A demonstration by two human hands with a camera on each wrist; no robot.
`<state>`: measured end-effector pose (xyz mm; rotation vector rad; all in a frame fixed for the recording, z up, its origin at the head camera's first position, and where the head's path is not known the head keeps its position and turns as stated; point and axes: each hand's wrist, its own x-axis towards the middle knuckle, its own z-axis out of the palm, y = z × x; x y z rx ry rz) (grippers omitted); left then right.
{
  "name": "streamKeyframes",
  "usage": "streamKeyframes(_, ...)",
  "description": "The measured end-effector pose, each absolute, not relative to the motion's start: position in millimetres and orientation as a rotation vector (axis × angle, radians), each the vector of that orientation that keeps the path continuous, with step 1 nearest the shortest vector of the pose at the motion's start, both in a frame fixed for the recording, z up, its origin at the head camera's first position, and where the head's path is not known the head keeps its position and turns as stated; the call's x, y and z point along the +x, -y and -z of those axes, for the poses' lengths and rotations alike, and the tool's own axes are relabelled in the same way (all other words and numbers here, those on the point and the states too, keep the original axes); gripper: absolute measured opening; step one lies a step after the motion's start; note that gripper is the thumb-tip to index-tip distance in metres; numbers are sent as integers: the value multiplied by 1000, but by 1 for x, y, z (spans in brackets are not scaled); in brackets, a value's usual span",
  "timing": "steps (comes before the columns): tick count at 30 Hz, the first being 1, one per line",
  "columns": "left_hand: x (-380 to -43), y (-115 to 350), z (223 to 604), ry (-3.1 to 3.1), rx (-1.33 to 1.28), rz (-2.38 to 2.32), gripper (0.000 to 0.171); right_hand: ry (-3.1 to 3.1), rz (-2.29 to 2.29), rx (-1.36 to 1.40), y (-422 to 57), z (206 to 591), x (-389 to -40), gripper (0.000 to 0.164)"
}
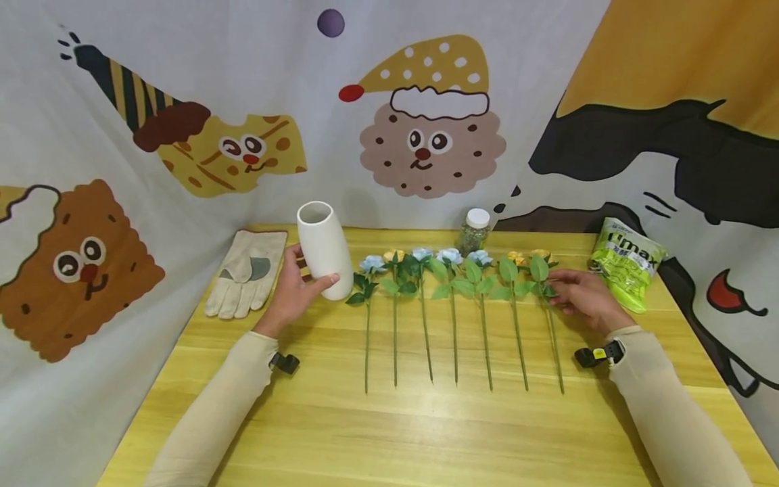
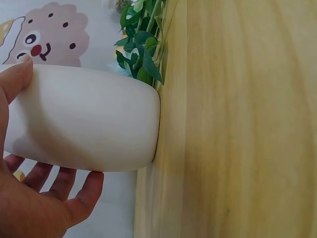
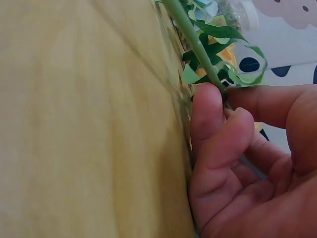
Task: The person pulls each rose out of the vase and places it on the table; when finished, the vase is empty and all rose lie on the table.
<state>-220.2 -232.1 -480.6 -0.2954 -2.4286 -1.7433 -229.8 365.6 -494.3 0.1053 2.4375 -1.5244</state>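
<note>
A tall white vase [image 1: 328, 253] stands upright on the wooden table, its mouth facing up. My left hand [image 1: 291, 294] grips it from the left, thumb across the front; in the left wrist view the vase's base [image 2: 148, 124] meets the tabletop. Several artificial flowers with blue or yellow heads lie side by side, stems toward me. At the right end of this row, my right hand [image 1: 587, 296] pinches the yellow flower [image 1: 555, 345] near its leaves. The right wrist view shows that green stem [image 3: 198, 47] running into the fingertips; the table lies close beside the hand.
A pair of pale work gloves [image 1: 246, 277] lies left of the vase. Behind the flowers stands a white-lidded clear jar [image 1: 475, 230]. A green packet [image 1: 627, 260] rests at the back right. A printed cloth [image 1: 420, 40] hangs along the table's back.
</note>
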Motion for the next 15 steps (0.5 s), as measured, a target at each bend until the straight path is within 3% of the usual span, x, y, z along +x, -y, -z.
streamKeyframes(15, -217, 235, 482, 2418, -266, 1745, 94, -2458, 1497, 110, -365, 501, -235, 58)
